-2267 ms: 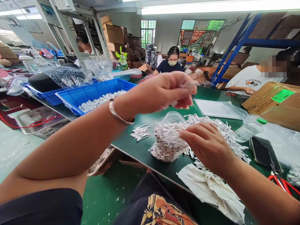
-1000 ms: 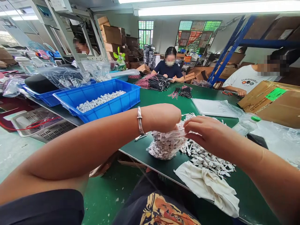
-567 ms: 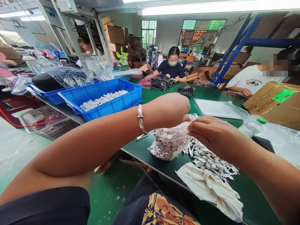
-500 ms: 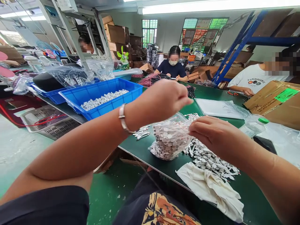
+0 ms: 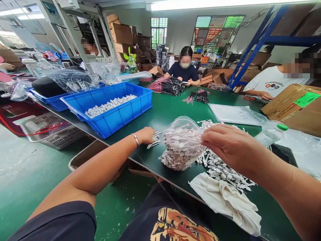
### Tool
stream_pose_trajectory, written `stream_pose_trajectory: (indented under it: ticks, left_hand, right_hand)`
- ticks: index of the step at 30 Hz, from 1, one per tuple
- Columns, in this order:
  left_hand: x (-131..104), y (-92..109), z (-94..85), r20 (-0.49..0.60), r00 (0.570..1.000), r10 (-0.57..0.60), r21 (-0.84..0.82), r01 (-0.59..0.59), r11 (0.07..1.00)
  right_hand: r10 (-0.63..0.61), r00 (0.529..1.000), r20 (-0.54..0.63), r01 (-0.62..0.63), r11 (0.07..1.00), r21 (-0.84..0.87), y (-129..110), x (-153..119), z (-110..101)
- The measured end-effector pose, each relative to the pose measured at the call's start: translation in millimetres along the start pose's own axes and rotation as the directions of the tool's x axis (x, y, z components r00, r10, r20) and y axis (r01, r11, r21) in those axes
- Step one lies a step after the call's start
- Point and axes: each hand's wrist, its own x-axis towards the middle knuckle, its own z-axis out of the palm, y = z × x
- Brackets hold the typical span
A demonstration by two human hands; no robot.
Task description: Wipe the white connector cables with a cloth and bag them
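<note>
A clear plastic bag full of small white parts stands upright on the green table. My right hand pinches the bag's upper right edge. Left of the bag, my left hand is down at a small bunch of white parts, its fingers closed on the near end of the bunch. Behind and right of the bag, partly behind my right hand, spreads a loose heap of white parts.
A blue bin with white pieces is at the left. A white cloth lies at the near edge. Wire bundles, a plastic bottle and a cardboard box are farther off. Other people sit around the table.
My left hand has come down and left from above the bag to the small bunch. My right hand still holds the bag's edge.
</note>
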Motion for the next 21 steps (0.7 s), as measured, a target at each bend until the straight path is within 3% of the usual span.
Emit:
stream_pose_trajectory:
  ticks: [9, 13, 16, 19, 20, 21]
  left_hand:
    - [-0.4, -5.5, 15.4, -0.107, 0.992, 0.066, -0.104, -0.077, 0.992]
    - [-1.1, -11.2, 6.9, -0.144, 0.988, 0.052, -0.172, -0.076, 0.982]
    - [-5.8, -12.1, -20.9, -0.178, 0.983, 0.037, -0.236, -0.079, 0.969]
    - [-26.2, 4.4, -67.9, -0.248, 0.968, 0.041, -0.316, -0.121, 0.941]
    - [-37.1, 15.7, -85.3, -0.298, 0.953, 0.063, -0.346, -0.169, 0.923]
    - [-49.4, 29.8, -101.9, -0.393, 0.912, 0.119, -0.409, -0.289, 0.865]
  right_hand:
    - [0.007, 1.0, -0.025, -0.007, 1.0, -0.007, 1.3, -1.2, 1.5]
    - [0.006, 0.999, -0.044, -0.007, 1.0, -0.01, 2.8, -1.9, 2.5]
    - [0.015, 0.999, -0.031, -0.015, 1.0, -0.007, 3.1, -2.2, 2.3]
    - [0.021, 0.999, -0.03, -0.021, 1.0, -0.01, 3.0, -1.8, 1.4]
    - [0.022, 0.999, -0.027, -0.022, 1.0, -0.011, 2.9, -1.5, 1.1]
    - [0.022, 0.999, -0.025, -0.022, 1.0, -0.011, 2.9, -1.1, 0.9]
